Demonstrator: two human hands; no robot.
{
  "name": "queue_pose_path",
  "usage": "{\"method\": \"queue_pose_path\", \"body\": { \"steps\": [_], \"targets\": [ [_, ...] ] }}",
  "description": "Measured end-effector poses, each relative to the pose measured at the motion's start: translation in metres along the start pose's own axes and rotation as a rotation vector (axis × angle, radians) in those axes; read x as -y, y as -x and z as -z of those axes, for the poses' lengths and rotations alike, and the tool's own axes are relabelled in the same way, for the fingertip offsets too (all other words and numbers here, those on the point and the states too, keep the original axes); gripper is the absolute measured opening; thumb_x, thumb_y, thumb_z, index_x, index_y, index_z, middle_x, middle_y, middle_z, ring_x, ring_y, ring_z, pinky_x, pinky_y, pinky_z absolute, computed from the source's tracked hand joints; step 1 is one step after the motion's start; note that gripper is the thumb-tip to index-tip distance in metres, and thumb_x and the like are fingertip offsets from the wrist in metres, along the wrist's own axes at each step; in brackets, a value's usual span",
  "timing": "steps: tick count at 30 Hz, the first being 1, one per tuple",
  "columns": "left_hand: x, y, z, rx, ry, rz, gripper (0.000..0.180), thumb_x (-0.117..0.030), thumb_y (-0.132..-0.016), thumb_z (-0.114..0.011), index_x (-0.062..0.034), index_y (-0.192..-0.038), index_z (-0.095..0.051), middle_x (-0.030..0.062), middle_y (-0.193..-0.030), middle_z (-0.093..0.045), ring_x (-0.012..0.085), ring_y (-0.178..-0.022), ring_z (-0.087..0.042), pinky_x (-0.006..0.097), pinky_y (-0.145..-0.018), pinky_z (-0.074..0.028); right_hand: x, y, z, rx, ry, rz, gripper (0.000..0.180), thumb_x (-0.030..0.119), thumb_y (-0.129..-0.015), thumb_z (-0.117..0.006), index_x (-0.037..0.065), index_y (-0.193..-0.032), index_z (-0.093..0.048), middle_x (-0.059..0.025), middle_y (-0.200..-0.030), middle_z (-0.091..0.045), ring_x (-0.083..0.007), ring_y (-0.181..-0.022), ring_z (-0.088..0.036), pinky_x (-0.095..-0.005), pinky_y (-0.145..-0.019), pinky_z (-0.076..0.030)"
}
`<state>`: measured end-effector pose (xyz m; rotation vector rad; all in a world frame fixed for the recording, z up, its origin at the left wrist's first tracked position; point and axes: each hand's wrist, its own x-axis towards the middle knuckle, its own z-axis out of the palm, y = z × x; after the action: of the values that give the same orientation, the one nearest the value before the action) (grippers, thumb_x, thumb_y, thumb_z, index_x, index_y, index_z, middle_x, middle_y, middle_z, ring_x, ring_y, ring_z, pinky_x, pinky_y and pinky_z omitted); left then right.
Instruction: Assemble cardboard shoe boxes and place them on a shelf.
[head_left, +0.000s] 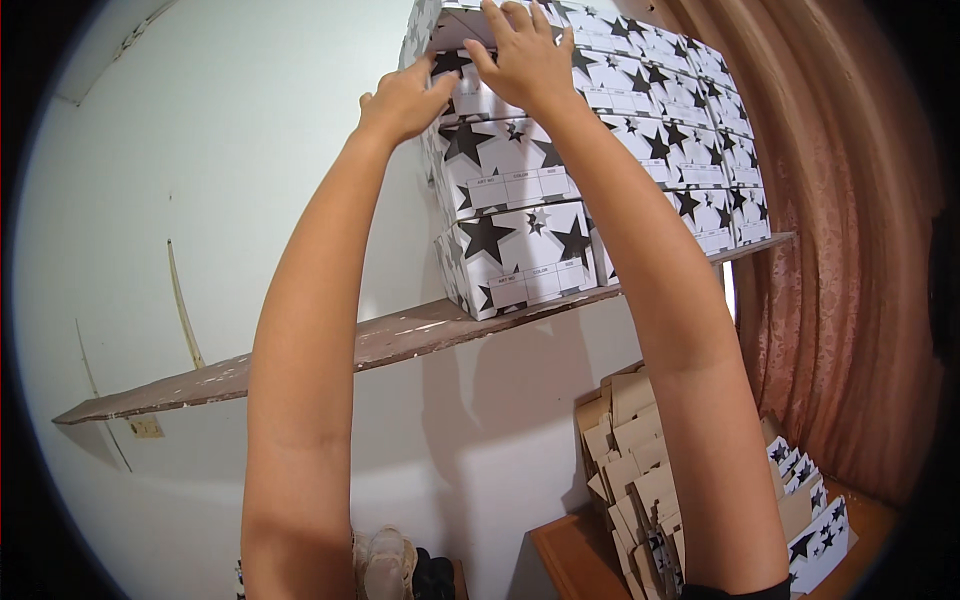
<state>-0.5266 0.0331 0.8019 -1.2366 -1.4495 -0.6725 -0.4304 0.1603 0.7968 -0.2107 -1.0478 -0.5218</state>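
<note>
While both arms reach up, the white wall (200,150) fills the left and a pinkish curtain (850,250) the right. Wooden shelf (300,365) runs across w/ stacked white boxes (640,120) printed w/ black stars, several rows deep. Bottom box (515,260) of the near stack sits at the shelf edge; each box end has a rectangular white label low on the face. Top box (455,35) is at the stack's upper near corner. Right hand (525,55) lies on its front, fingers spread flat over the lid edge. Left hand (405,100) presses the box's left side, fingers curled round the corner. Lower right: flat brown cardboard pieces (635,470) & folded star-print blanks (815,525) on a wooden tabletop (565,555). Shoes (385,565) at bottom.
</note>
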Motion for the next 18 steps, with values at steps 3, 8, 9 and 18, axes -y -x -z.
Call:
{"method": "queue_pose_path", "body": {
  "steps": [3, 8, 9, 18],
  "targets": [
    [0.005, -0.009, -0.013, -0.088, 0.356, 0.177, 0.06, -0.045, -0.08, -0.04, -0.0082, -0.126, -0.032, 0.0172, -0.119, -0.052, 0.0373, -0.112, -0.046, 0.05, -0.094, -0.03, 0.007, 0.006, -0.012, 0.13, 0.002, -0.019, 0.058, 0.045, -0.084, -0.041, 0.019, -0.134, -0.033, -0.0061, -0.135, -0.036, -0.0324, -0.128, -0.026, -0.0638, -0.097, -0.018],
    [-0.006, -0.007, -0.032, -0.187, 0.744, 0.136, 0.073, -0.051, -0.083, -0.037, -0.0113, -0.139, -0.012, 0.0244, -0.134, -0.033, 0.0373, -0.124, -0.032, 0.041, -0.101, -0.026, 0.012, 0.015, -0.019, 0.056, -0.047, 0.062, 0.058, 0.046, -0.085, -0.038, 0.02, -0.136, -0.03, -0.0053, -0.14, -0.03, -0.032, -0.129, -0.026, -0.0642, -0.097, -0.017],
    [-0.006, -0.01, -0.031, -0.129, 0.754, 0.151, 0.074, -0.056, -0.085, -0.031, -0.0131, -0.141, -0.01, 0.0218, -0.139, -0.024, 0.036, -0.129, -0.023, 0.04, -0.104, -0.021, 0.011, 0.014, -0.018, 0.145, -0.066, 0.058, 0.058, 0.046, -0.085, -0.037, 0.02, -0.136, -0.029, -0.0052, -0.14, -0.03, -0.0317, -0.129, -0.026, -0.0645, -0.098, -0.016],
    [0.008, -0.017, -0.051, -0.08, 0.773, 0.181, 0.074, -0.06, -0.086, -0.019, -0.0079, -0.138, -0.024, 0.016, -0.142, -0.023, 0.0267, -0.132, -0.018, 0.037, -0.107, -0.013, 0.002, 0.012, -0.016, 0.409, -0.075, 0.034, 0.053, 0.044, -0.085, -0.034, 0.023, -0.134, -0.033, -0.001, -0.139, -0.032, -0.0286, -0.128, -0.028, -0.0682, -0.097, -0.01]
  ]
}}
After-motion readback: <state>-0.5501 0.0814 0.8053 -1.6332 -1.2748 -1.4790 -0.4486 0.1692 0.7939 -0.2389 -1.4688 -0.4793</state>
